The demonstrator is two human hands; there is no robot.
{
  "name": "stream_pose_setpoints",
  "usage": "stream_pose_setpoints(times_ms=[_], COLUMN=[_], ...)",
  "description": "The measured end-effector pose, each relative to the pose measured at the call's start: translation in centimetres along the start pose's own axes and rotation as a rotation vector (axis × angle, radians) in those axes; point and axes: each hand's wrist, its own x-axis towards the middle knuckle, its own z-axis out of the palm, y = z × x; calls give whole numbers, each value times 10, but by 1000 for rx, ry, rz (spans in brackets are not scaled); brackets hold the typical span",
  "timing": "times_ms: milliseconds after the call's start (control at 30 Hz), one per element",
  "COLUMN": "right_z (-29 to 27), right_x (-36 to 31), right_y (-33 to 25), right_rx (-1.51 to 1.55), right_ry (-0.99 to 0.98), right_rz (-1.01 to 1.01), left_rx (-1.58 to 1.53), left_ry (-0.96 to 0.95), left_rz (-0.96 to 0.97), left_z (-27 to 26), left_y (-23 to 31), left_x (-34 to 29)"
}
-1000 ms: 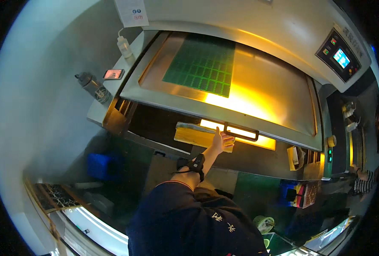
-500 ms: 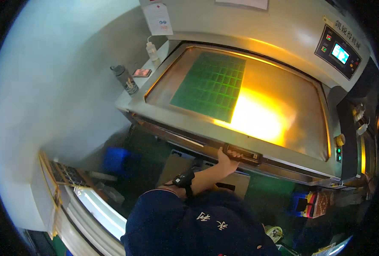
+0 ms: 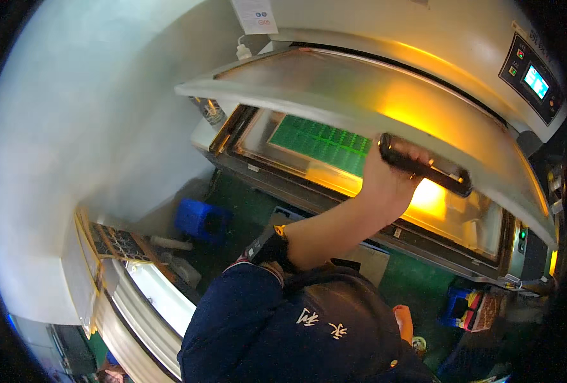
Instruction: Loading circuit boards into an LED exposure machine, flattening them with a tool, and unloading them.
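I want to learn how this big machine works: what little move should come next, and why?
Perhaps the left grip should lift the lid a little higher by its dark handle. The grip is closed around that handle, and the lid is tilted partly open, but its front edge hides part of the green sheet from this view.

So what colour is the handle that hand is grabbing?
The handle is black; it shows best in the head view.

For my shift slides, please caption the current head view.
Left hand grips the black handle of a partly raised lid, with a green patterned sheet on the machine bed below.
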Motion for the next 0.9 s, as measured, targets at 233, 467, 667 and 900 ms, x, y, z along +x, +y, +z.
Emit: stream_pose_setpoints(times_ms=[233,467,667,900], right_z=[-22,2,58,89], right_x=[4,71,123,172], right_y=[-168,-334,-432,-477], right_rx=[353,517,373,465], right_ry=[94,-70,116,217], right_rz=[-213,-385,-220,35], left_rx=[143,1407,2461,2618], left_ry=[-350,-497,25,-236], left_rz=[-299,-389,-317,65], left_z=[13,-187,-355,-409], left_y=[46,145,256,281], left_x=[66,177,182,147])
